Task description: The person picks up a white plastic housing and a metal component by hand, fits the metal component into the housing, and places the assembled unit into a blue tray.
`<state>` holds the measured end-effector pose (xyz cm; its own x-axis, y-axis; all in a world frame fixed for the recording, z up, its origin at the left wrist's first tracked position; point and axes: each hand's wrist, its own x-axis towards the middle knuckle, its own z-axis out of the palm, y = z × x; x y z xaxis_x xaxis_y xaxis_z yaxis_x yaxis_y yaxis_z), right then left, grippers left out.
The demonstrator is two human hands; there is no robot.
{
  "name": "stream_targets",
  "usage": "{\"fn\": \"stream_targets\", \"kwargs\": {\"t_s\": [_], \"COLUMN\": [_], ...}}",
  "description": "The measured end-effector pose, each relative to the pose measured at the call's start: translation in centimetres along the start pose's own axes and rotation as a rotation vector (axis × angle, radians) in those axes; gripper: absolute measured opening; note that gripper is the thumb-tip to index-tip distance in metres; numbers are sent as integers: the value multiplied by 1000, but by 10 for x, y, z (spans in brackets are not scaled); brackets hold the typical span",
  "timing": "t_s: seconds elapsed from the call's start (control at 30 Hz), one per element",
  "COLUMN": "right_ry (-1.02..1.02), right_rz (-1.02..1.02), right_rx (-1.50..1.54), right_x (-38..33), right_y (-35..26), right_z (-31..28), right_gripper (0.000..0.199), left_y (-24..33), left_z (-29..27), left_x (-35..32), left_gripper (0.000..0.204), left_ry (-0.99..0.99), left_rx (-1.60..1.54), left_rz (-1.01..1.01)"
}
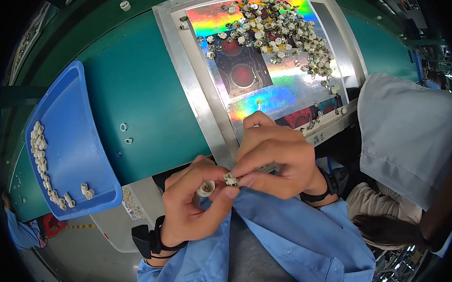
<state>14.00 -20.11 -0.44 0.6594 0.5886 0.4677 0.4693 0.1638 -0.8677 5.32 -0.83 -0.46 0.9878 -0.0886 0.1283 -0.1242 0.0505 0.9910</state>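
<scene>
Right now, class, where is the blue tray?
The blue tray lies at the left of the head view on the green table, left of both hands, with small white parts along its left edge.

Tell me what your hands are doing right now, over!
Left hand pinching a small white tube. Right hand pinching a tiny white cap next to it. Nothing between them. Blue tray to the left.
</scene>
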Motion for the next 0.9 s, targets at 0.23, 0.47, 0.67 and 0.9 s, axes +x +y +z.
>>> {"fn": "stream_targets", "kwargs": {"t_s": [0.23,0.47,0.67,0.9], "right_ry": [15,80,110,126], "right_rz": [40,-61,-104,-121], "right_rx": [96,49,-36,-115], "right_x": [-3,-6,-7,-8], "right_y": [0,-5,-8,-9], "right_z": [3,15,22,23], "right_gripper": [13,13,16,17], "left_y": [3,-2,-5,-9], "left_z": [-1,-4,-3,-2], "left_x": [-8,-15,-15,-15], "left_gripper": [14,20,25,26], "left_ry": [-43,-83,-86,-128], "left_rx": [-330,-767,-978,-1101], "left_rz": [-234,-459,-471,-489]}}
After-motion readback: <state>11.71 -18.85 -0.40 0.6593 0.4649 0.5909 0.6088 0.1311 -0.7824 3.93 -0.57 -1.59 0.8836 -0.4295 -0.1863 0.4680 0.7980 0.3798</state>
